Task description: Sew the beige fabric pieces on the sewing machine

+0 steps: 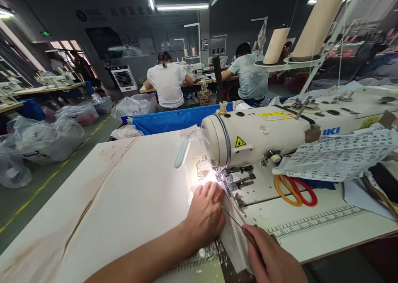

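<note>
My left hand (205, 212) is closed, its fingers bunched on a white fabric strip (235, 243) close to the lit needle area of a white sewing machine (248, 136). The strip runs from under the machine's head toward me, past the table's front edge. My right hand (275, 256) is wrapped round the dark handle of an awl (254, 240). The awl's thin metal shaft points up and left, and its tip ends beside my left hand, over the strip. My left fingertips are partly hidden in the glare.
Scissors (295, 190) with orange and red handles lie right of the needle, partly under printed cloth (338, 152). A printed ruler scale (317, 220) runs along the tabletop (139, 192). Thread cones (276, 44) stand above the machine. Two people sit at machines beyond a blue cloth bin (174, 119).
</note>
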`<state>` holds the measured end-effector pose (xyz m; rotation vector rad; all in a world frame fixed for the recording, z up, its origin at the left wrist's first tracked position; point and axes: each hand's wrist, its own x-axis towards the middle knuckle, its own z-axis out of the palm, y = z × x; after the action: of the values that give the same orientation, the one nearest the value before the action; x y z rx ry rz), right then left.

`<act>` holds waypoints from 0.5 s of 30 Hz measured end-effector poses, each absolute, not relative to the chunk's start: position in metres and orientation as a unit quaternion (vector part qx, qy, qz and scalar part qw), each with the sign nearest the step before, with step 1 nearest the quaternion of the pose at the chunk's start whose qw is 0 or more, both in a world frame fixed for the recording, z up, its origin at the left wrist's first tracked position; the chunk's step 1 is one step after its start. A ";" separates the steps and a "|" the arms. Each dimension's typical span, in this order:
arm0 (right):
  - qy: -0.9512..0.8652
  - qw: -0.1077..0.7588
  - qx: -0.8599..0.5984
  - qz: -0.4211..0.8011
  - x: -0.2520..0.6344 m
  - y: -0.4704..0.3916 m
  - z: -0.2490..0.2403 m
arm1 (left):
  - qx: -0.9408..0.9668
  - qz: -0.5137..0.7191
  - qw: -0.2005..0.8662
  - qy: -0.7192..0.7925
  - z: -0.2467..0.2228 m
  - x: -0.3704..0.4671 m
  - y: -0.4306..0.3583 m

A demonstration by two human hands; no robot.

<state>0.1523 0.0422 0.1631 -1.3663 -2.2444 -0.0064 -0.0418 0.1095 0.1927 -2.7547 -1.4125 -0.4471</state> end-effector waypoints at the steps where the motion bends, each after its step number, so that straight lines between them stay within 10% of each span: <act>1: -0.826 0.253 -0.504 0.004 0.150 0.043 0.165 | -0.877 -0.137 0.006 -0.460 0.194 -0.042 0.110; 15: -0.795 0.286 -0.534 -0.020 0.129 0.041 0.172 | -0.895 -0.181 0.045 -0.405 0.196 -0.049 0.117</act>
<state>0.1286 0.0408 0.1725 -1.4283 -2.1253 -0.0530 -0.0489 0.1169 0.1962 -2.7355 -1.2364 -0.5522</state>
